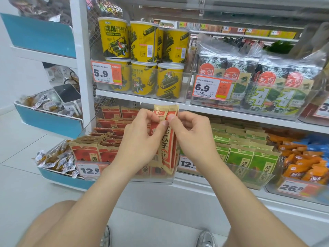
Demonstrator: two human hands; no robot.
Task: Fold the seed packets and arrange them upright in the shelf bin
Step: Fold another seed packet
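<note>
Red seed packet (pixel 168 138): upright, creased lengthwise, above clear shelf bin (pixel 156 180); left hand (pixel 142 139) and right hand (pixel 192 138) fingers pinched on its upper edges.

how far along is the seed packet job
Done: rows of red packets already stand upright in the clear bin. In hand: left hand and right hand pinch one packet, creased lengthwise, above the bin. Left: set it in the front gap.

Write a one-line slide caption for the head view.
Both hands, left and right, pinch a red seed packet upright above the clear shelf bin.
</note>
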